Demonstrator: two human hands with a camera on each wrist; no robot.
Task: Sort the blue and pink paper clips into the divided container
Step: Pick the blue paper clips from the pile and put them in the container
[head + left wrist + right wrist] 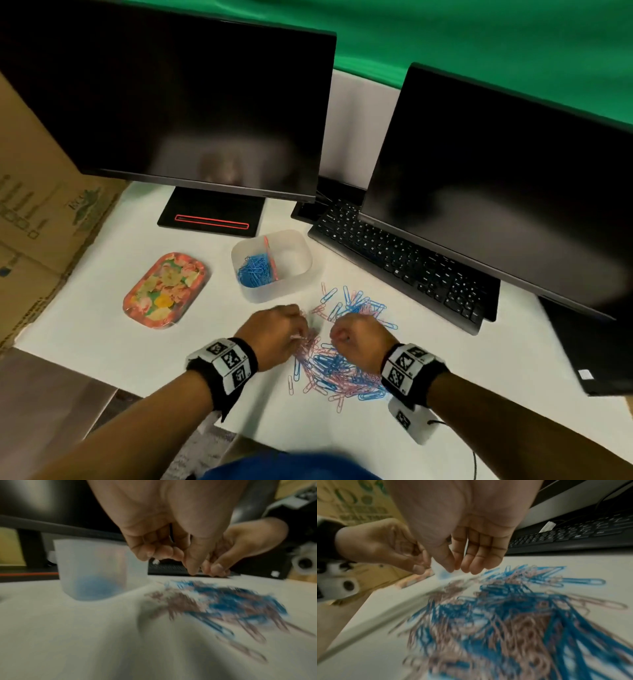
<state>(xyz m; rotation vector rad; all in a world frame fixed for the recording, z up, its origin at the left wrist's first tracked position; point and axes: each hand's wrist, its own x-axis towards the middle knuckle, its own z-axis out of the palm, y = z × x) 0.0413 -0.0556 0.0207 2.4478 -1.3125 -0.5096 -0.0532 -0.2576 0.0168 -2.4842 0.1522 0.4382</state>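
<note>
Right now it's the picking stage: both hands are down over the mixed pile of paper clips on the white desk, just in front of the divided container. Blue clips already fill its left compartment; the right side beyond the pink divider looks bare, so pinks seem barely started, by my reckoning. The left hand hovers at the pile's left edge, knuckles up, fingers curled in, thumb and fingertips pinched together on what looks like a pink clip or two — the wrist views are too blurred to be certain. The right hand sits over the pile's middle; from above it looks bunched, while its own wrist camera shows the fingers hanging loosely bent, nothing clearly in them. Next move, I'd say: lift the left hand's catch clear without dragging tangled neighbours and carry it to the bare compartment.
</note>
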